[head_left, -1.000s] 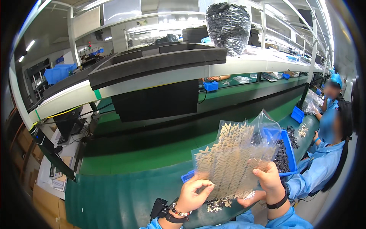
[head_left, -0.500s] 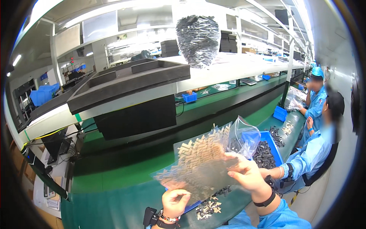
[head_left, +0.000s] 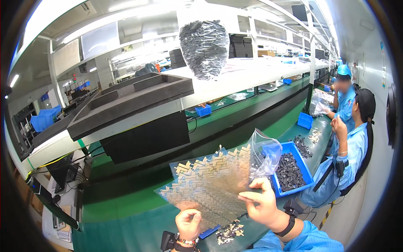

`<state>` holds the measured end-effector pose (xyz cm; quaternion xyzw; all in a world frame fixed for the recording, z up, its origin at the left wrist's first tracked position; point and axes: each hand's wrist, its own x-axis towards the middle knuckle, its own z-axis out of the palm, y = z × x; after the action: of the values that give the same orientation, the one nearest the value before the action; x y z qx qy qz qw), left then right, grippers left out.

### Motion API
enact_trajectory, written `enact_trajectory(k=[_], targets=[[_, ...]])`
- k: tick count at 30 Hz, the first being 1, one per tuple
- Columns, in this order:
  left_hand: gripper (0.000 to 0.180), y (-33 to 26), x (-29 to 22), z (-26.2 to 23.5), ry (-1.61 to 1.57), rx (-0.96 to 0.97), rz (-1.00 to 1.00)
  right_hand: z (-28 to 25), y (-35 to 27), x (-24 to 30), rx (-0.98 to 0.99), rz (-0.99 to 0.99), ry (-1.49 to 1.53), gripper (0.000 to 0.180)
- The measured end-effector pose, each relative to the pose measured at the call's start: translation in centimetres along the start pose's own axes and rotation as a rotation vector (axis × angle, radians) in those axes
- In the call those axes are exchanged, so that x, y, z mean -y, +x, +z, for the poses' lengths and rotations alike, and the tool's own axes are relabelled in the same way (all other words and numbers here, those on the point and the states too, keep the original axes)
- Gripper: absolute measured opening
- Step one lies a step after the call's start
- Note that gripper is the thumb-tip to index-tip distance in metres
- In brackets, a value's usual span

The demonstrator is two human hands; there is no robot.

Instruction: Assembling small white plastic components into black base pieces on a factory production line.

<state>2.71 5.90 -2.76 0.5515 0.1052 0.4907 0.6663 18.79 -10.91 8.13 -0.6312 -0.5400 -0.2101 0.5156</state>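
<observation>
Between my hands is a clear plastic sheet (head_left: 210, 185), tilted up off the bench and dotted with rows of small tan pieces in a zigzag pattern. My left hand (head_left: 187, 227) pinches its near left edge between thumb and fingers. At the right edge, my right hand (head_left: 264, 206) is closed on the sheet with the fingertips. Below the sheet, a small pile of loose tan and black pieces (head_left: 230, 233) lies on the green bench. A blue edge shows under the sheet, mostly hidden.
A blue tray (head_left: 310, 185) of black pieces stands right of my hands, a clear plastic bag (head_left: 265, 153) beside it. More loose black pieces (head_left: 301, 147) lie beyond. Two people in blue sit at the right. A shelf with a dark foam tray (head_left: 130, 101) and a filled bag (head_left: 204, 50) overhangs the bench.
The sheet has shifted left and opened flatter toward me. My right hand has moved slightly left and down, and the blue tray shows more fully. The nearer co-worker has raised a hand.
</observation>
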Motion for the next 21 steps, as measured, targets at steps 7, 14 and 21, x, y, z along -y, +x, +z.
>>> enact_trajectory(k=[7,14,21], targets=[[0.011,0.3,1.9,-0.8,-0.138,-0.061,0.004,0.1,-1.4,1.4,0.141,-0.159,0.061,0.033],[0.023,1.3,-0.7,-0.8,-0.683,-0.297,-0.381,-0.7,-1.3,4.0,0.380,-0.077,0.225,0.041],[0.016,1.1,-1.1,-0.3,-0.158,0.017,0.073,-1.3,0.6,-1.0,0.444,0.199,0.405,0.017]])
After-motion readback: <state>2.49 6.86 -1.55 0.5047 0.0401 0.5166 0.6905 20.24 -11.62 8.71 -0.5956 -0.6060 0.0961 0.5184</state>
